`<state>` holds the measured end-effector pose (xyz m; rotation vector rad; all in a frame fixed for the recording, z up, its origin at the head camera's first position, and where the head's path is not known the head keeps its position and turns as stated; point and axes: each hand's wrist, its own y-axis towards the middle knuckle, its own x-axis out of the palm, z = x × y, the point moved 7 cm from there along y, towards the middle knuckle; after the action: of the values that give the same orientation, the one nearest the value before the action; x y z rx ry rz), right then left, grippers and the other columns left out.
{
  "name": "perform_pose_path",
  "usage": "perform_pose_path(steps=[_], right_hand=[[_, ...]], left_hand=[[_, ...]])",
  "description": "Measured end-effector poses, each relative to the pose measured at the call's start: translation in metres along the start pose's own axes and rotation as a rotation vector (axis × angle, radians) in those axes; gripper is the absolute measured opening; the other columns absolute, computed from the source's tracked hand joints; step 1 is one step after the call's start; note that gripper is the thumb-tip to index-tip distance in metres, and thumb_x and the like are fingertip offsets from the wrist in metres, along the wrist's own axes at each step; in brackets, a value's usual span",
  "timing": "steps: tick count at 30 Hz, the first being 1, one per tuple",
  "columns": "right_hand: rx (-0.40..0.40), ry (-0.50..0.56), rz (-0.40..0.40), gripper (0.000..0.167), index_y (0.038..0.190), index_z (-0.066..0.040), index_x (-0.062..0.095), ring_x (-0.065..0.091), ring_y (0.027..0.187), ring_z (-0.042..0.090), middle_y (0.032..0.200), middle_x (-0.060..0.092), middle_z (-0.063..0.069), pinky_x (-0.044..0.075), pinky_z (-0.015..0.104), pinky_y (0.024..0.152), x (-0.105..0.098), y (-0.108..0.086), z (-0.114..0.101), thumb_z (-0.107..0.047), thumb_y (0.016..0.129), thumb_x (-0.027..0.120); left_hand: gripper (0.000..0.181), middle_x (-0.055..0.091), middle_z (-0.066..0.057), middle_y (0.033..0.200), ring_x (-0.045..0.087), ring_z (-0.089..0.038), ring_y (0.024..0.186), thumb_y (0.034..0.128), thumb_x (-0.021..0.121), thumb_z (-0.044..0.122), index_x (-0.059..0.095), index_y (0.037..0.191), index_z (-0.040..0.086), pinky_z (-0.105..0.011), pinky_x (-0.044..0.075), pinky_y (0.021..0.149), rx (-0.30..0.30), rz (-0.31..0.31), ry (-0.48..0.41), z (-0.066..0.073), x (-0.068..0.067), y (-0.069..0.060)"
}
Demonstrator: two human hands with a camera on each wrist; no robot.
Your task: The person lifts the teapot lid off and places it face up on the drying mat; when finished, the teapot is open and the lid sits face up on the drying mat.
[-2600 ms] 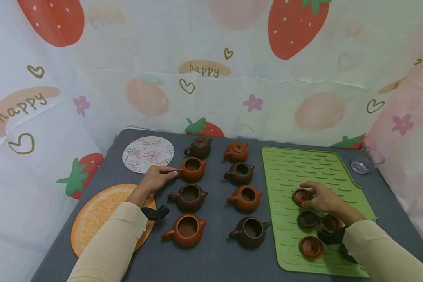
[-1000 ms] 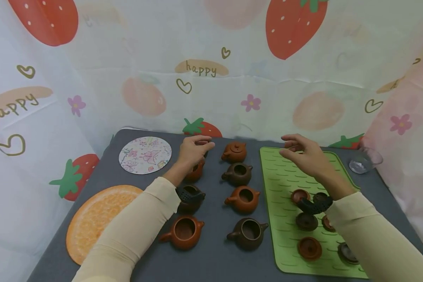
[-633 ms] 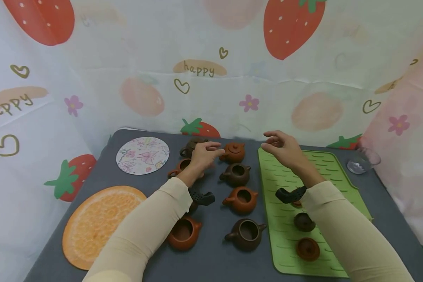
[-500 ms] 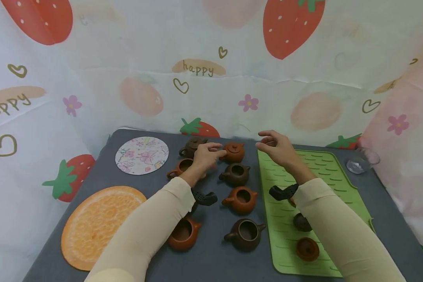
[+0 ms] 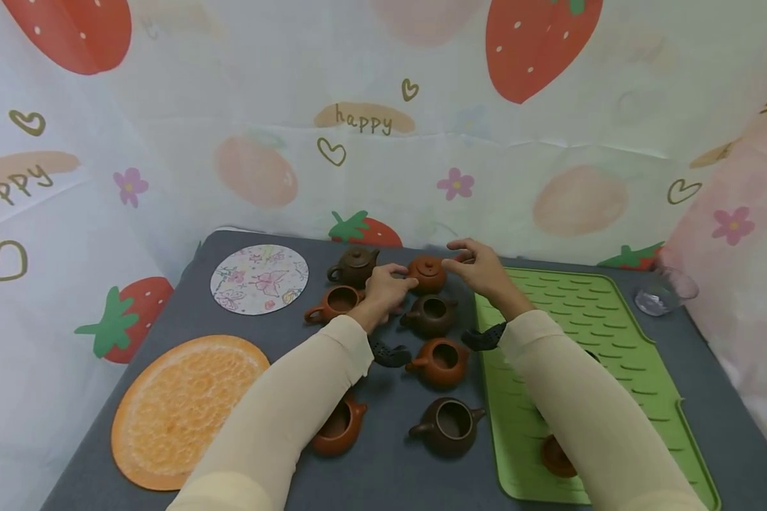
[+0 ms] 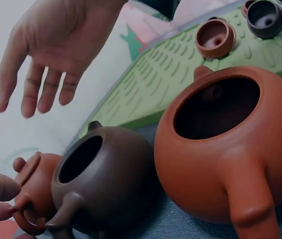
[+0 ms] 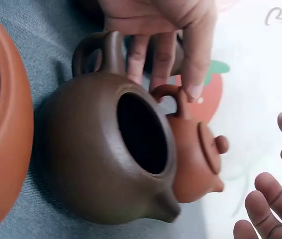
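My left hand (image 5: pixel 386 289) is at the far end of the right-hand row and pinches the looped handle of a small reddish-brown lidded teapot (image 5: pixel 427 274). In the right wrist view, the thumb and fingers lie on either side of this handle. My right hand (image 5: pixel 483 273) hovers just right of the same teapot, fingers spread loosely, touching nothing; the left wrist view shows the hand (image 6: pixel 61 50) hanging in the air. The teapot's round-knobbed lid (image 7: pixel 211 148) is on. Nearest to it stands a dark brown lidless teapot (image 7: pixel 101 149).
More lidless teapots, reddish (image 5: pixel 444 360) and dark (image 5: pixel 450 426), stand in two rows. A dark lidded teapot (image 5: pixel 356 266) is at the back. Loose lids (image 6: pixel 216 38) lie on a green mat (image 5: pixel 613 305). Round mats (image 5: pixel 192 411) lie left; a glass pitcher (image 5: pixel 661 292) stands right.
My left hand has gone from the left row's reddish teapot to the lidded one. My right hand has left a lid on the green mat and come leftward to that teapot.
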<state>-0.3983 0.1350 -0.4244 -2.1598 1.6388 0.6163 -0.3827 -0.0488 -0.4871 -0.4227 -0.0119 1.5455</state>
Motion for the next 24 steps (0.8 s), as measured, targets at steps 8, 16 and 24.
perform_pose_path(steps=[8,16,24], right_hand=[[-0.009,-0.012,0.019,0.043,0.134,-0.008,0.053,0.055,0.102,0.032,0.113,0.056,0.018,0.045,0.049,0.085,0.013,0.009,0.007,-0.024,0.096,0.063],[0.039,-0.047,0.052,0.04,0.132,-0.007,0.056,0.055,0.102,0.034,0.115,0.056,0.019,0.045,0.048,0.085,0.024,0.017,0.016,-0.025,0.097,0.062],[0.073,-0.086,0.083,0.036,0.126,-0.006,0.059,0.056,0.101,0.034,0.117,0.058,0.018,0.047,0.048,0.083,0.032,0.024,0.016,-0.025,0.096,0.064]], left_hand=[[0.017,0.061,-0.006,0.09,0.057,-0.022,0.051,0.0936,0.066,0.028,0.07,0.107,0.018,-0.032,0.046,0.043,-0.043,0.087,0.088,-0.003,0.003,0.008],[0.011,0.062,-0.004,0.087,0.052,-0.021,0.048,0.0937,0.066,0.028,0.071,0.096,0.019,-0.033,0.039,0.039,-0.088,0.127,0.075,-0.008,0.006,0.011],[0.01,0.061,-0.004,0.091,0.054,-0.021,0.056,0.0932,0.067,0.026,0.072,0.095,0.018,-0.034,0.042,0.045,-0.099,0.138,0.05,-0.006,0.006,0.013]])
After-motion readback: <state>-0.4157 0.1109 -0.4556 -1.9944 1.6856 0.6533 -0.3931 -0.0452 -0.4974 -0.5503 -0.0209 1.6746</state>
